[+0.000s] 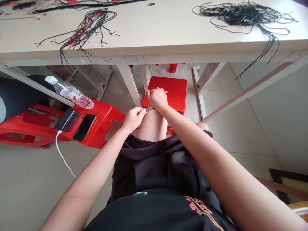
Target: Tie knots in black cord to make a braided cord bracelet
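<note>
Over my bare thigh, my left hand point(134, 118) is closed in a pinch on a thin black cord point(150, 109). The cord runs a short way from its fingertips towards the underside of my right hand point(157, 98). That hand is curled just above my knee, its fingers wrapped round with the cord going in beneath; the grip itself is mostly hidden. Above on the table lie a bundle of black and red cords point(85, 27), its ends hanging over the edge, and a large tangle of black cords point(243, 14) at the right.
The white table point(154, 35) spans the top, its legs below. A red stool point(173, 93) stands beyond my knees. On another red stool point(103, 109) at left rest a water bottle point(72, 93), a phone point(84, 127) and a dark device point(67, 119) with a white cable.
</note>
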A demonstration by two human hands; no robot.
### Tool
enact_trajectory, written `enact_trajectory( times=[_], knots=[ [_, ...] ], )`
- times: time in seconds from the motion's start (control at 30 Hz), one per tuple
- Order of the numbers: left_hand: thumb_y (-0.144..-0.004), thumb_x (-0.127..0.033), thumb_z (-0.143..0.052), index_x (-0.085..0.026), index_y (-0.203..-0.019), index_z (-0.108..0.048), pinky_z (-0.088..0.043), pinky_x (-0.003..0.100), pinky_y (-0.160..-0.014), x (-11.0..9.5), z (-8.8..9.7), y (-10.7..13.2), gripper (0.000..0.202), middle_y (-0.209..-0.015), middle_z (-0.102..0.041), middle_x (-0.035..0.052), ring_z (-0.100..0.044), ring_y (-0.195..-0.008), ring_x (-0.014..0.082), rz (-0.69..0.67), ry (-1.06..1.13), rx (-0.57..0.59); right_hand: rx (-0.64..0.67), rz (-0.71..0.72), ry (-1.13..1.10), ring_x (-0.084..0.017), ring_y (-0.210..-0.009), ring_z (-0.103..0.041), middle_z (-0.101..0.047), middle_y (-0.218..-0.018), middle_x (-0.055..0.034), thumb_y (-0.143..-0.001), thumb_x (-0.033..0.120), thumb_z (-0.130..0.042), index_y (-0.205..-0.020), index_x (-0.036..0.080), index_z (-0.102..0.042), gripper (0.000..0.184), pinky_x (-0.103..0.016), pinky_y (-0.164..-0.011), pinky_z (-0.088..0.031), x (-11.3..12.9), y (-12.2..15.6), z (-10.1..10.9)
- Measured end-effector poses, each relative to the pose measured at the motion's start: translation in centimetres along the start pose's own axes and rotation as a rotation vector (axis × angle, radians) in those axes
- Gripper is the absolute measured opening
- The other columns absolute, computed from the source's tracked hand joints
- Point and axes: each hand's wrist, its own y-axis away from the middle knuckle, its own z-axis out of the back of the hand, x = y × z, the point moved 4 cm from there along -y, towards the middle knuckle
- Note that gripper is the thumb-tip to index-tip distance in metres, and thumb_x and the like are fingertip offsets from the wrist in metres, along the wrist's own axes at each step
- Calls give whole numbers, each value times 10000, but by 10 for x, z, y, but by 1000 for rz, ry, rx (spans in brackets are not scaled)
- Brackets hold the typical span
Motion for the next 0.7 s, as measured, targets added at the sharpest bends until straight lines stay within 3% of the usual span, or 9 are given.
enact_trajectory(
  times=[0.13,0.23,0.53,0.7],
  knots=[
    [-746,-349,-580,-197,-760,-535,-329,236,-500,-2,-3,3,159,-551,-482,-43,-415,-499,106,3,58,31,-3,1,-2,-278,-919,-553,-651,-883,-149,-915,332,-312,-778,120,-671,440,-390,-817,-443,0,1,1],
    [-741,-323,-572,-199,-721,-512,-310,233,-486,-3,-3,3,139,-537,-446,-49,-385,-482,99,2,47,34,-1,-4,1,-279,-918,-552,-651,-878,-148,-916,330,-312,-775,123,-671,437,-386,-805,-447,0,1,1],
    [-803,-382,-483,-194,-725,-612,-362,244,-551,1,-1,-2,241,-681,-599,0,-488,-600,134,7,-17,1,0,-2,10,-279,-926,-551,-651,-890,-140,-925,343,-314,-792,126,-668,436,-374,-789,-448,-1,0,0],
    [-800,-407,-494,-193,-725,-625,-372,255,-541,3,-1,-3,263,-670,-612,22,-521,-612,158,22,-6,-34,-1,-13,-7,-282,-915,-555,-646,-872,-137,-927,347,-300,-773,129,-662,449,-373,-765,-454,-1,1,0]
  ],
)
